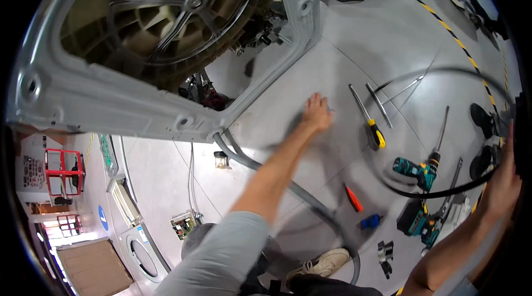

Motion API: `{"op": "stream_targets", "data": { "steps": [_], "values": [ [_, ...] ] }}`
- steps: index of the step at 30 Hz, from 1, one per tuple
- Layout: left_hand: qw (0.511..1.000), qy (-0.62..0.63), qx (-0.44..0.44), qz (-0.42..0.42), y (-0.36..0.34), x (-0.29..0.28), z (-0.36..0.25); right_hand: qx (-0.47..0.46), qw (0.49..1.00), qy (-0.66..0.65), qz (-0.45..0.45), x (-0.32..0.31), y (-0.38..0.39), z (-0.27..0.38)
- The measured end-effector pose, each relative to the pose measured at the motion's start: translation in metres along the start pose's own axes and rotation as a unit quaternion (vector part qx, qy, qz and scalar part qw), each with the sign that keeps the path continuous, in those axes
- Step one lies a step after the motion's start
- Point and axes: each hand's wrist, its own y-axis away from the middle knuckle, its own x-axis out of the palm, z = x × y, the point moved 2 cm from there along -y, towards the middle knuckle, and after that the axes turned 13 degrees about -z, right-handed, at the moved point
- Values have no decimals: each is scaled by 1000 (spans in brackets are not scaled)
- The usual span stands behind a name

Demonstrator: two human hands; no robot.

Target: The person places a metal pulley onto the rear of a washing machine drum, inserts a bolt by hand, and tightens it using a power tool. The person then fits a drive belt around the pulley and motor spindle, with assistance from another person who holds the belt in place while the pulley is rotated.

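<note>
My left hand [318,114] rests on the grey floor with its fingers spread and nothing in it, just right of the open back of a washing machine [166,105]. Inside that opening shows a large spoked pulley wheel [188,5]. My right hand [503,182] at the far right edge grips a thin black drive belt [438,70], which loops in a wide oval above the tools on the floor.
Tools lie between my hands: a yellow-handled screwdriver [374,132], metal rods [379,105], two teal drills [414,169] [424,223], a red-handled tool [353,198]. A grey hose [288,185] runs from the machine toward my shoe [322,265]. Black shoes [483,121] stand far right.
</note>
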Motion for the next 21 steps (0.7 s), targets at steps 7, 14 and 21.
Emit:
{"op": "stream_targets", "data": {
  "steps": [7, 14, 21],
  "values": [
    [800, 502, -180, 277, 77, -232, 31, 163, 964, -119, 174, 8, 47, 119],
    [653, 674, 5, 346, 197, -362, 36, 242, 922, -241, 183, 74, 48, 162],
    [843, 527, -87, 63, 198, -375, 52, 172, 942, -107, 269, 116, 47, 146]
  ]
}}
